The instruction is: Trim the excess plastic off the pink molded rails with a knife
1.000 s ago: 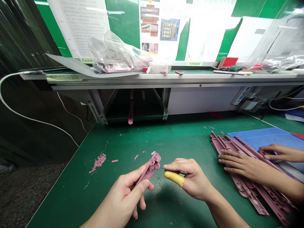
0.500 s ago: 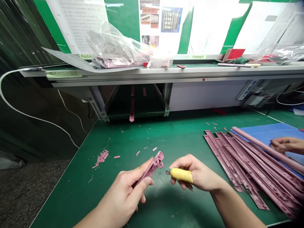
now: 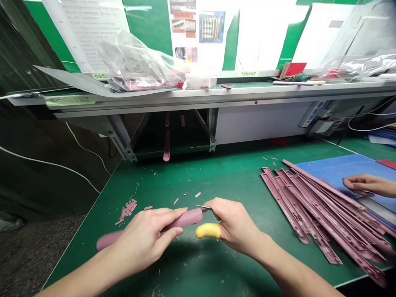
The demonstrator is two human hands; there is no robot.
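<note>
My left hand [image 3: 145,235] is closed around a long pink plastic strip [image 3: 191,218], its smooth rounded side showing. One end of the strip sticks out past my fingers to the right; the other, blurred, extends left behind my wrist. Beside the right end, my right hand [image 3: 236,222] grips a thin metal blade [image 3: 203,207], most of it hidden by the fingers. The blade's tip lies just above the strip's end; I cannot tell whether they touch. A yellow finger cot [image 3: 208,231] covers my right thumb, which sits below the strip.
Several pink strips [image 3: 309,210] lie piled at the right. Beyond them a co-worker's hand [image 3: 368,184] is over a blue sheet [image 3: 334,165]. Pink scraps [image 3: 127,211] lie at the left. A chute [image 3: 188,144] with pink strips opens at the back, under a shelf [image 3: 154,101].
The pink strip has been turned from its ribbed inner side to its smooth side and lies more level. My right hand has moved left and up, bringing the blade above the strip's end.
</note>
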